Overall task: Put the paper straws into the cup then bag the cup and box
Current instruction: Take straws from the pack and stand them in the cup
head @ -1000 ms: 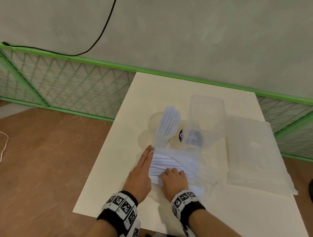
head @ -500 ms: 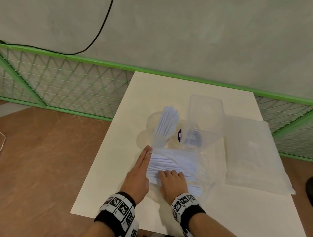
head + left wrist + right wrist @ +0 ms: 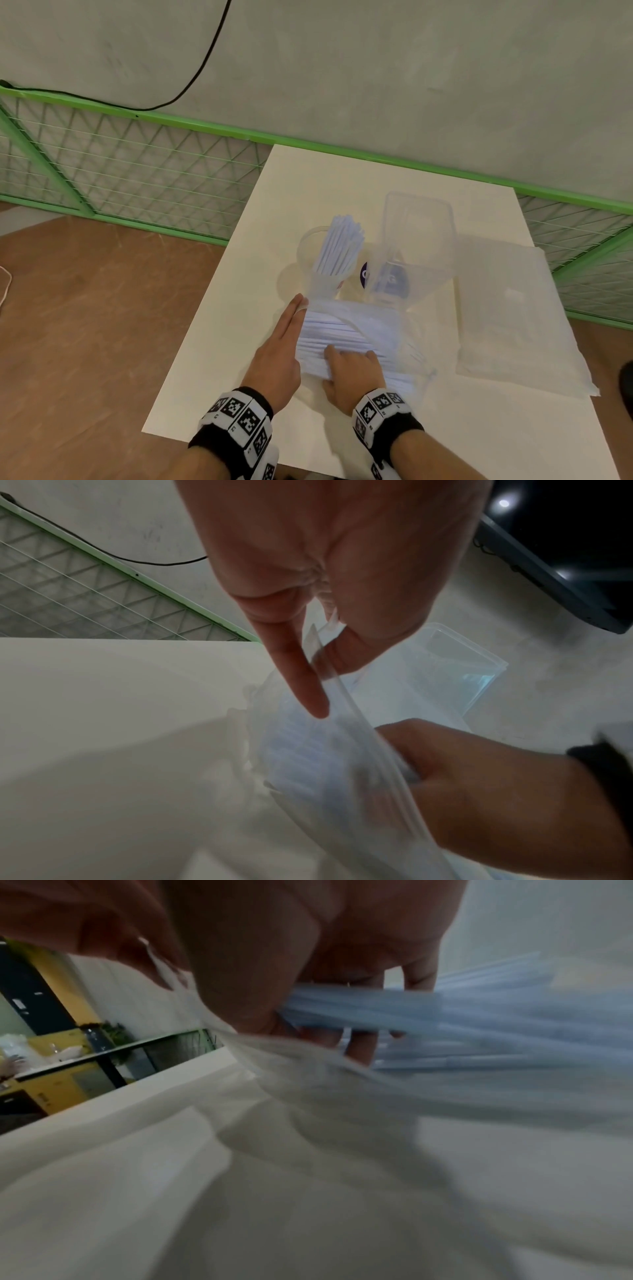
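Left hand [image 3: 274,359] fingers [image 3: 301,680] near straight, thumb pinching open edge of clear straw packet [image 3: 356,329], near desk [image 3: 342,178] front edge; right hand [image 3: 352,370] inside, fingers curled round paper straws [image 3: 445,1015]. Clear cup [image 3: 320,270] behind, part-filled; clear box [image 3: 411,250] beside; bag [image 3: 513,315] toward right edge. Risk: loose bundle snags film, straws scatter. Purple label unreadable
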A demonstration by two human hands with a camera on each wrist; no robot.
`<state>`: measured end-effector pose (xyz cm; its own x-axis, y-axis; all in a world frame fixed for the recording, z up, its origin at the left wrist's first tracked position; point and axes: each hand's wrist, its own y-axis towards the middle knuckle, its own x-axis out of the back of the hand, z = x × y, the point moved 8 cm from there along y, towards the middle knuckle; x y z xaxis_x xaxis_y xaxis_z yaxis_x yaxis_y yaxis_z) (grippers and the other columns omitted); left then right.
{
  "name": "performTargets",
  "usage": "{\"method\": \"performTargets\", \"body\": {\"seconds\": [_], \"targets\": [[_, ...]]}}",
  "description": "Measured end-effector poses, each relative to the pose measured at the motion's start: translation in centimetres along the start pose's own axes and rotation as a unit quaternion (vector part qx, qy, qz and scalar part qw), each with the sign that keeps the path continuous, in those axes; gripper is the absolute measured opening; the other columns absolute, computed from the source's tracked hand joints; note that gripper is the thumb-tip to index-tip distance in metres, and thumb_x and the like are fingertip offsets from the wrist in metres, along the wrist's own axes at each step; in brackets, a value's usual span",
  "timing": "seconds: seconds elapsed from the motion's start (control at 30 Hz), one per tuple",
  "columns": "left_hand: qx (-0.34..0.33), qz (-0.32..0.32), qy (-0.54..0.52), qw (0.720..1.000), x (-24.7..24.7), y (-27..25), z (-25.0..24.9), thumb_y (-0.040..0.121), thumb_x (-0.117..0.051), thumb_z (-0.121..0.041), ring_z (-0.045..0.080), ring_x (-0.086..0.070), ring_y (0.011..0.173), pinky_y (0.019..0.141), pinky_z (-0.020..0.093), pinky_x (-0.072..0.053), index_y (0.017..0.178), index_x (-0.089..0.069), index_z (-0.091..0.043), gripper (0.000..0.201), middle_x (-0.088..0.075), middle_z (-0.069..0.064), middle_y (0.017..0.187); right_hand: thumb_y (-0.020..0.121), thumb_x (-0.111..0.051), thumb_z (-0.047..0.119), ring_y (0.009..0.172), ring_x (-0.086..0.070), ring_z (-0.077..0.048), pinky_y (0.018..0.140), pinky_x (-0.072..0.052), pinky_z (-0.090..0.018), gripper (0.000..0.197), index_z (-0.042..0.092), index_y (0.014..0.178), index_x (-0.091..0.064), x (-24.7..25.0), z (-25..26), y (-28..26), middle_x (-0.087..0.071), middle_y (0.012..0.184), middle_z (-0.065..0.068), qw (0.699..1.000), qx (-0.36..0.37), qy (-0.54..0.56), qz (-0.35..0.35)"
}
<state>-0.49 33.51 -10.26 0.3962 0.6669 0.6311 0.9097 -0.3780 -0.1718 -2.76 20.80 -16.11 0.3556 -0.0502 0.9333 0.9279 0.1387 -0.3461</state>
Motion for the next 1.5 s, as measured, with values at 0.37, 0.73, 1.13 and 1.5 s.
{"method": "performTargets", "body": {"seconds": [0.37, 0.73, 1.13, 1.5], "targets": [[-0.007, -0.018, -0.004, 1.000, 0.2, 0.2, 0.0, 0.078, -0.044, 0.018, 0.011, -0.052, 0.125, 0.080, 0.024, -0.053, 0.156, -0.012, -0.035, 0.099, 0.003, -0.033, 0.158, 0.090, -0.067, 0.021, 0.081, -0.066, -0.008, 0.076, -0.051, -0.020, 0.017, 0.014, 0.075, -0.070, 6.6, -3.2, -4.8, -0.071, 0.082, 0.004, 0.812, -0.085, 0.553, -0.166], [-0.021, -0.013, 0.008, 1.000, -0.1, 0.3, -0.2, 0.080, -0.047, 0.017, 0.012, -0.051, 0.127, 0.082, 0.030, -0.056, 0.156, -0.011, -0.036, 0.099, 0.007, -0.038, 0.155, 0.079, -0.064, 0.036, 0.046, -0.033, -0.015, 0.047, -0.029, -0.027, 0.045, 0.014, 0.053, -0.034, 5.1, -6.5, -4.9, -0.034, 0.049, 0.003, 0.864, -0.161, 0.463, -0.116], [-0.008, -0.001, 0.004, 1.000, -0.5, 0.4, 0.3, 0.077, -0.042, 0.019, 0.011, -0.058, 0.117, 0.082, 0.034, -0.057, 0.156, -0.011, -0.036, 0.101, 0.010, -0.043, 0.153, 0.074, -0.072, 0.022, 0.071, -0.073, -0.015, 0.065, -0.062, -0.039, 0.012, 0.010, 0.073, -0.075, 24.9, -6.1, -2.8, -0.074, 0.072, -0.003, 0.804, -0.069, 0.535, -0.248], [-0.005, -0.006, -0.014, 1.000, -0.1, -0.1, 0.0, 0.080, -0.039, 0.017, 0.015, -0.057, 0.120, 0.090, 0.033, -0.054, 0.155, -0.011, -0.035, 0.096, 0.011, -0.043, 0.152, 0.069, -0.081, 0.052, 0.088, -0.070, -0.016, 0.080, -0.060, -0.036, 0.060, 0.018, 0.115, -0.065, 24.4, -3.6, 7.7, -0.071, 0.104, -0.002, 0.898, -0.061, 0.390, -0.194]]}}
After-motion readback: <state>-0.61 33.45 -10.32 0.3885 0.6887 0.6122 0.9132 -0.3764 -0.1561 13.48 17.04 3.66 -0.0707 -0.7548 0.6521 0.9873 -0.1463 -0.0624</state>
